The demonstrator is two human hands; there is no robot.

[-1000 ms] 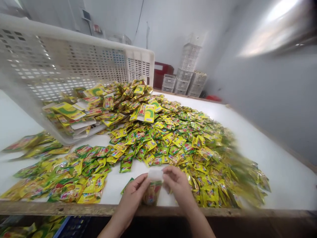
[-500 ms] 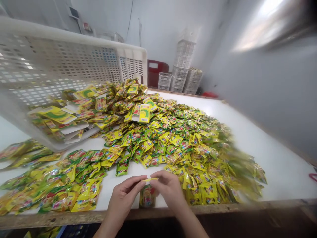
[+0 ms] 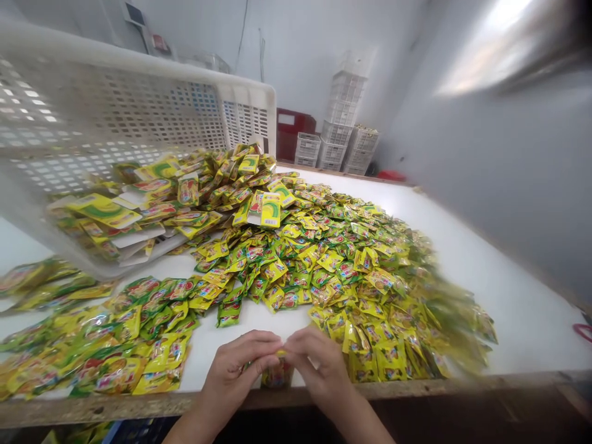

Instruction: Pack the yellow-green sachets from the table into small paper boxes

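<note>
My left hand [image 3: 238, 367] and my right hand [image 3: 314, 364] meet at the near edge of the white table [image 3: 509, 296]. Both pinch the top of one small yellow-green sachet [image 3: 276, 375], which hangs below my fingertips. A big heap of the same sachets [image 3: 333, 265] spreads over the table just beyond my hands. More sachets [image 3: 115, 345] lie to the left of my left hand.
A white perforated crate [image 3: 115, 123] lies tipped on the left, with sachets and yellow-green cards [image 3: 271, 209] spilling from it. Stacked white crates [image 3: 345, 123] and a red box [image 3: 293, 126] stand at the far wall. A grey wall runs along the right.
My hands have drawn closer together and lower over the sachet. The flat top edge I held between spread fingertips is now covered by my fingers.
</note>
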